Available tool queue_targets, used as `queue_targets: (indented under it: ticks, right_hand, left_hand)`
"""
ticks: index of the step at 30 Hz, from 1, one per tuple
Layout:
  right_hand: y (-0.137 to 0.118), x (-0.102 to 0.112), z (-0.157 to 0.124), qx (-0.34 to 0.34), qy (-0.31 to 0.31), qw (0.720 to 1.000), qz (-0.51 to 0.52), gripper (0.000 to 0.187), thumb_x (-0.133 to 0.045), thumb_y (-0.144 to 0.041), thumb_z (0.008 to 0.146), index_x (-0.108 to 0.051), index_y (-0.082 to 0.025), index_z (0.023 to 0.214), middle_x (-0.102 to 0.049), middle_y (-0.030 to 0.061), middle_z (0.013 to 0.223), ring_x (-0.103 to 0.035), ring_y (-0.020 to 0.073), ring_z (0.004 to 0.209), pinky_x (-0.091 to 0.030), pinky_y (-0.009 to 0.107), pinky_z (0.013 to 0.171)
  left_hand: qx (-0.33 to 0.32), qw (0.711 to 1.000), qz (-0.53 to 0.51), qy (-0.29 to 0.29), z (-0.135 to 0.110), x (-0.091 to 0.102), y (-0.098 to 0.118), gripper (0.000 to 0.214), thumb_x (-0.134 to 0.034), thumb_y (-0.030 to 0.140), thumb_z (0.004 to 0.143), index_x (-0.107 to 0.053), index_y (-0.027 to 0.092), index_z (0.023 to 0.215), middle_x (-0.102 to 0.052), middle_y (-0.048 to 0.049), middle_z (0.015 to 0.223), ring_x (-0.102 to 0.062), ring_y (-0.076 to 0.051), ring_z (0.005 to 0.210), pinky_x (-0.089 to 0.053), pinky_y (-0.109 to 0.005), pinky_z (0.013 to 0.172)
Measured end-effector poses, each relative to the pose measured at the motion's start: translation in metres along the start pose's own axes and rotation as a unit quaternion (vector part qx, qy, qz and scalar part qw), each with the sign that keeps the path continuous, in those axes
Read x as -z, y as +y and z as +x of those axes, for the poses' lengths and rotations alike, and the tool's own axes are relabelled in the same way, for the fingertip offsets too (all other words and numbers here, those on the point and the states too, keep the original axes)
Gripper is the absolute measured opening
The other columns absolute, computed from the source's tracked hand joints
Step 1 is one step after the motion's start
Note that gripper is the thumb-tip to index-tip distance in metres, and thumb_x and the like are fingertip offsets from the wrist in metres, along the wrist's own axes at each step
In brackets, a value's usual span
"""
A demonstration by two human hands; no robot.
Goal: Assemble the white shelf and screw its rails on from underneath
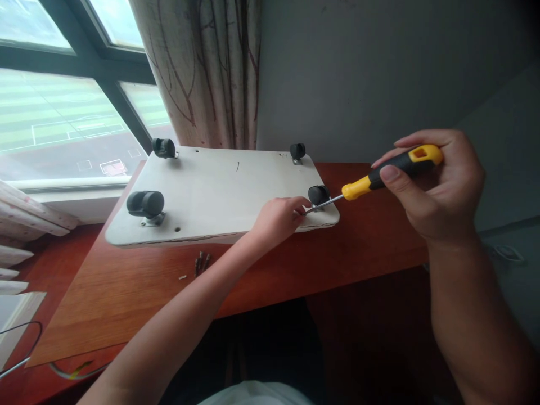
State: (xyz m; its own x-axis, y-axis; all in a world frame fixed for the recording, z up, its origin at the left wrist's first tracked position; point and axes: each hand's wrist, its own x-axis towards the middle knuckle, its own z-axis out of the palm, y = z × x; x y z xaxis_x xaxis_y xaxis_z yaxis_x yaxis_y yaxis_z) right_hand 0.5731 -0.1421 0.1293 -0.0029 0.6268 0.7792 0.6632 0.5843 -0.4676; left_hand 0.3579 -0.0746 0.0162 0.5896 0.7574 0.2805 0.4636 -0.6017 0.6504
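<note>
My right hand (447, 180) is closed round the yellow and black handle of a screwdriver (392, 171). Its metal shaft slants down and left to the fingers of my left hand (278, 220), pinched at the tip over the front right corner of a white board (211, 191). What those fingers hold, if anything, is hidden. Just behind the tip stands a black caster wheel (318, 195) on a metal plate. Other casters stand at the board's front left (145, 203), back left (163, 148) and back right (297, 151) corners.
The board lies on a reddish-brown wooden table (337, 264). Several screws (201, 262) and a small pale piece (182, 277) lie in front of it. A curtain (211, 73) and window (63, 112) are behind and left, a grey wall (358, 73) at the back.
</note>
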Motion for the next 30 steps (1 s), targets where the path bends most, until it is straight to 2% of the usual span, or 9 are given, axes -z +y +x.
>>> queue_targets:
  ticks: [6,10,14,17,20,23,26,30]
  right_hand:
    - [-0.001,-0.004,0.002,0.007,-0.019,1.0,-0.019,0.036,-0.081,-0.03,0.076,-0.065,-0.024,0.108,-0.072,0.0016,0.088,-0.071,0.0216,0.083,-0.056,0.039,0.08]
    - [-0.003,-0.004,0.004,-0.008,-0.042,0.998,-0.044,0.036,-0.08,-0.033,0.076,-0.065,-0.025,0.108,-0.074,0.0013,0.092,-0.071,0.0214,0.083,-0.057,0.037,0.077]
    - [-0.005,-0.001,0.01,-0.006,-0.072,0.993,-0.088,0.04,-0.082,-0.037,0.075,-0.066,-0.026,0.109,-0.074,0.0009,0.096,-0.071,0.0209,0.085,-0.058,0.035,0.076]
    - [-0.008,-0.001,0.019,0.017,-0.107,0.985,-0.136,0.041,-0.083,-0.041,0.074,-0.067,-0.025,0.108,-0.073,0.0008,0.099,-0.071,0.0203,0.086,-0.056,0.033,0.075]
    - [-0.014,-0.005,0.029,0.039,-0.14,0.976,-0.164,0.042,-0.083,-0.046,0.074,-0.066,-0.025,0.107,-0.072,-0.0002,0.095,-0.069,0.0192,0.082,-0.055,0.032,0.073]
    - [-0.021,-0.01,0.038,0.058,-0.162,0.966,-0.194,0.039,-0.083,-0.049,0.073,-0.066,-0.025,0.099,-0.07,-0.0013,0.087,-0.064,0.0163,0.07,-0.051,0.031,0.067]
    - [-0.025,-0.015,0.043,0.074,-0.163,0.96,-0.215,0.036,-0.081,-0.054,0.073,-0.064,-0.026,0.089,-0.063,-0.0033,0.075,-0.057,0.0141,0.06,-0.048,0.031,0.062]
    - [-0.025,-0.018,0.049,0.062,-0.16,0.961,-0.217,0.037,-0.081,-0.055,0.073,-0.062,-0.026,0.088,-0.056,-0.0039,0.067,-0.052,0.0132,0.056,-0.045,0.03,0.061]
  left_hand:
    - [-0.015,1.0,0.023,-0.002,0.001,-0.001,0.002,0.032,-0.061,0.009,0.085,-0.07,0.025,0.112,-0.077,0.0002,0.096,-0.071,-0.019,0.084,-0.052,-0.028,0.073]
    - [-0.04,0.998,0.046,0.01,-0.006,0.006,0.002,0.037,-0.064,0.012,0.086,-0.066,0.023,0.121,-0.074,-0.005,0.111,-0.071,-0.023,0.096,-0.054,-0.031,0.079]
    - [-0.046,0.991,0.113,0.05,-0.032,0.019,-0.003,0.03,-0.06,0.02,0.093,-0.065,0.021,0.122,-0.073,-0.0076,0.114,-0.069,-0.026,0.099,-0.054,-0.036,0.079]
    - [-0.04,0.982,0.147,0.111,-0.06,0.022,-0.006,0.023,-0.055,0.02,0.096,-0.067,0.02,0.116,-0.073,-0.0078,0.113,-0.069,-0.026,0.099,-0.053,-0.04,0.084]
    - [-0.051,0.973,0.159,0.158,-0.086,0.016,-0.005,0.022,-0.054,0.015,0.095,-0.066,0.021,0.112,-0.074,-0.0067,0.113,-0.068,-0.025,0.102,-0.05,-0.042,0.093]
    - [-0.074,0.964,0.173,0.188,-0.104,0.004,-0.006,0.029,-0.056,0.011,0.091,-0.065,0.022,0.117,-0.072,-0.0068,0.122,-0.065,-0.026,0.115,-0.044,-0.045,0.103]
    - [-0.079,0.96,0.184,0.196,-0.111,-0.006,-0.01,0.037,-0.056,0.01,0.089,-0.064,0.023,0.123,-0.067,-0.0077,0.133,-0.06,-0.028,0.126,-0.038,-0.049,0.112]
    - [-0.085,0.959,0.183,0.2,-0.114,-0.014,-0.02,0.042,-0.056,0.009,0.088,-0.064,0.025,0.126,-0.066,-0.0074,0.136,-0.058,-0.028,0.129,-0.037,-0.048,0.114]
